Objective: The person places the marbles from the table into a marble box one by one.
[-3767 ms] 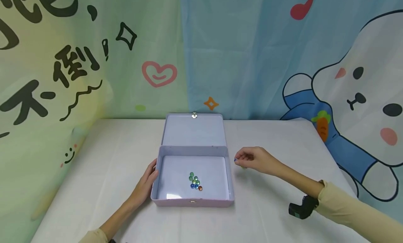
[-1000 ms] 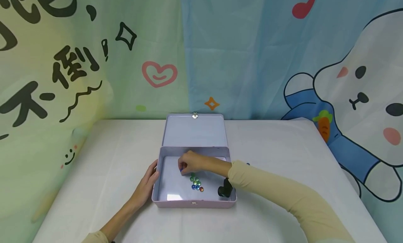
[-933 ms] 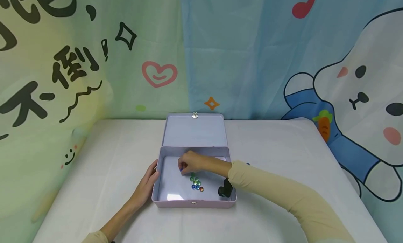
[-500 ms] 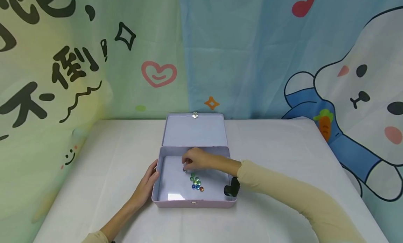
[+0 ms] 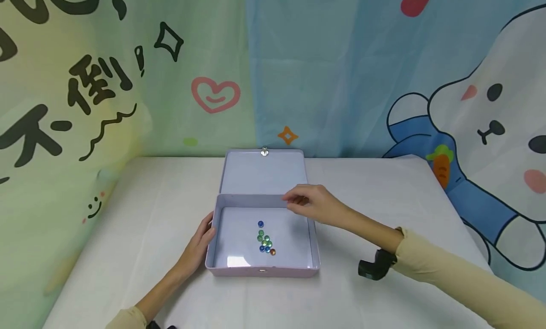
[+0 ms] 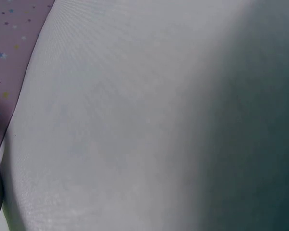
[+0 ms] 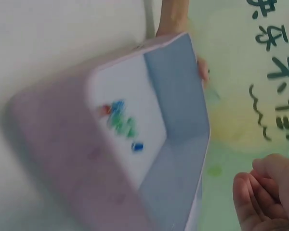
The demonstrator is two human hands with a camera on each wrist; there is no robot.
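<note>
A lilac metal box [image 5: 262,272] stands with its hinged lid [image 5: 264,172] laid back. On its floor, green marbles [image 5: 264,242], blue ones and an orange marble [image 5: 273,252] lie in a cluster. A single blue marble [image 5: 260,223] rests just behind them, and appears in the right wrist view too as a blue marble [image 7: 137,146]. My left hand [image 5: 197,246] lies along the box's left wall, fingers fairly straight against its outside. Over the back right corner is my right hand [image 5: 313,203], raised, fingers loosely bent, nothing visible between them.
A white cloth [image 5: 170,191] covers the table under the box. Behind it hangs a printed curtain [image 5: 307,73]. A dark camera [image 5: 377,265] is strapped to my right wrist. The box's outside carries small stars, as the left wrist view shows.
My right hand carried a blue marble from the right into the box, let go of it behind the cluster, and moved back right and up. My left hand has stayed on the wall.
</note>
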